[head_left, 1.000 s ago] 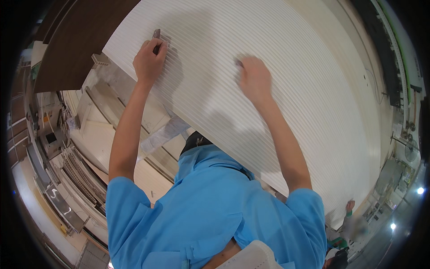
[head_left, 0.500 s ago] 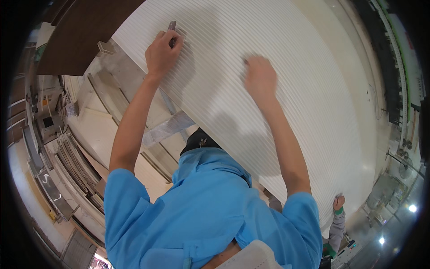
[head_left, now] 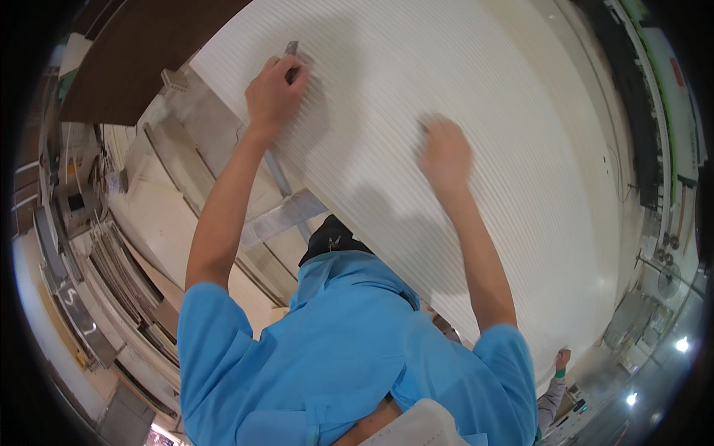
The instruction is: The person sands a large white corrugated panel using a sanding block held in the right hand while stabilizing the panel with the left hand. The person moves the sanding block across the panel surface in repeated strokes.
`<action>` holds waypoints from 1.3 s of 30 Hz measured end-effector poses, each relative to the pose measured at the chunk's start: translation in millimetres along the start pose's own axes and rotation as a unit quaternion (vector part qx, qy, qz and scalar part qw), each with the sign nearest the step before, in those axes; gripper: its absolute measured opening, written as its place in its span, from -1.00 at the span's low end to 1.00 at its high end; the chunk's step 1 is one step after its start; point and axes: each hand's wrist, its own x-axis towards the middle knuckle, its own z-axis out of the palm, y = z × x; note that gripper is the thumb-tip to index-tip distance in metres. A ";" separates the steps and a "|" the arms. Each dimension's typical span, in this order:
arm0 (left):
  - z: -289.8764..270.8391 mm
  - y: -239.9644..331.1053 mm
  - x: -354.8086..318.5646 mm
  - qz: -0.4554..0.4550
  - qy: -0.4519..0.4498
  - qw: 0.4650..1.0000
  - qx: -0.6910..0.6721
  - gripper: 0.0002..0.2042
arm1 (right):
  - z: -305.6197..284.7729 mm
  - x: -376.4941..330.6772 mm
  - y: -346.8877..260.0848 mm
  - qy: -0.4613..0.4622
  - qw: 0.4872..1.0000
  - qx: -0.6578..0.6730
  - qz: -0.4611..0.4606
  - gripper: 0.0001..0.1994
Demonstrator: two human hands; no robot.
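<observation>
Following the ribs of the panel (head_left: 520,208), far left to near right, we find the left hand (head_left: 277,95) nearer its left edge, gripping a grey piece (head_left: 291,49); the blurred right hand's (head_left: 446,156) grip we cannot tell.

A broad white panel (head_left: 387,89), finely ribbed, serves as the carrying surface, spreading from the upper left across to the lower right of the frame; what supports it underneath is hidden. A small dark piece (head_left: 291,47) is at its ribs, upper left.
</observation>
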 end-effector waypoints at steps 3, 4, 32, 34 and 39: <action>2.0 7.9 -1.9 0.043 0.044 0.998 -0.001 -0.79 | 21.4 60.1 -27.5 0.131 0.981 0.090 -0.111 -0.81; 0.3 6.7 -1.6 0.036 0.023 0.999 -0.008 -0.78 | 26.6 64.2 -28.8 0.176 0.971 0.101 -0.129 -0.85; -7.5 2.7 -5.7 0.035 -0.012 0.998 0.052 -0.83 | -40.9 -160.3 77.7 0.168 0.985 0.013 0.049 -0.91; -2.0 -3.9 -2.3 0.027 -0.013 0.997 0.070 -0.82 | -41.8 -189.1 95.2 0.177 0.976 0.049 0.117 -0.92; -2.1 -17.4 4.0 0.018 -0.018 0.998 0.064 -0.84 | -49.1 -192.8 99.7 0.112 0.977 0.080 0.163 -0.88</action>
